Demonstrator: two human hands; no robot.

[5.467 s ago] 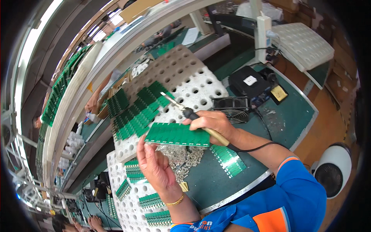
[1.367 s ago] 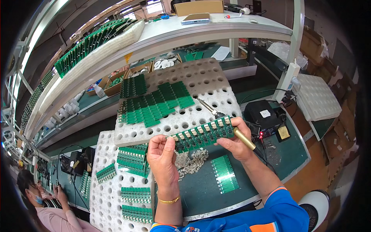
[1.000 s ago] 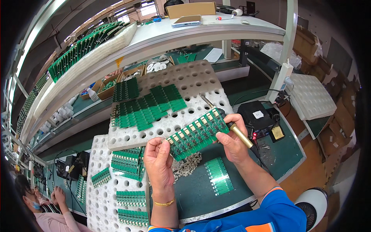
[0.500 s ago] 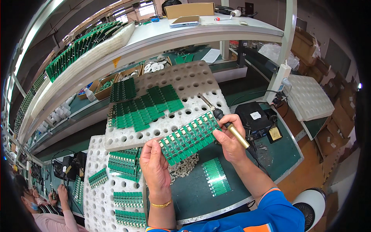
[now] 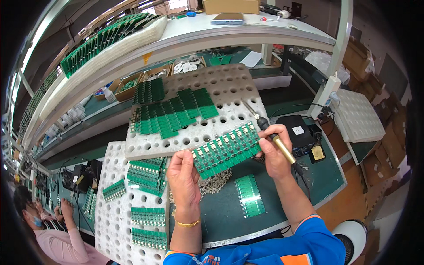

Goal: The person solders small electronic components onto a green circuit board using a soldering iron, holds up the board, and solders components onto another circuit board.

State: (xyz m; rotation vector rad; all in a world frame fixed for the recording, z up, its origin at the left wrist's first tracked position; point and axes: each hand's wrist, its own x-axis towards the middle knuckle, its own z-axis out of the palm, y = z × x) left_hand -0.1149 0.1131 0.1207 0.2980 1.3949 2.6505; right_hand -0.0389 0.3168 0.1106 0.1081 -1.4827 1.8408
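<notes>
A long green circuit board panel (image 5: 226,149) with white connectors along its far edge is held up between my hands. The fingers of my left hand (image 5: 184,183) pinch its left end. My right hand (image 5: 277,154) grips the right end with thumb and fingers, and also holds a soldering iron (image 5: 285,151) with a gold handle. The iron's tip points away to the far left, clear of the panel. Below the panel lies a pile of small pale components (image 5: 215,182), partly hidden by it. Another green panel (image 5: 250,196) rests flat on the green table.
Perforated white foam trays (image 5: 172,148) carry several green panels (image 5: 170,112). At the right stand a black soldering station (image 5: 297,132) and a yellow sponge (image 5: 317,153). A metal-edged shelf (image 5: 247,33) crosses above. A co-worker (image 5: 57,238) sits at the lower left.
The view has shifted slightly. The held panel has tipped so its face shows more fully. Both hands keep their grip, and the iron remains in my right hand.
</notes>
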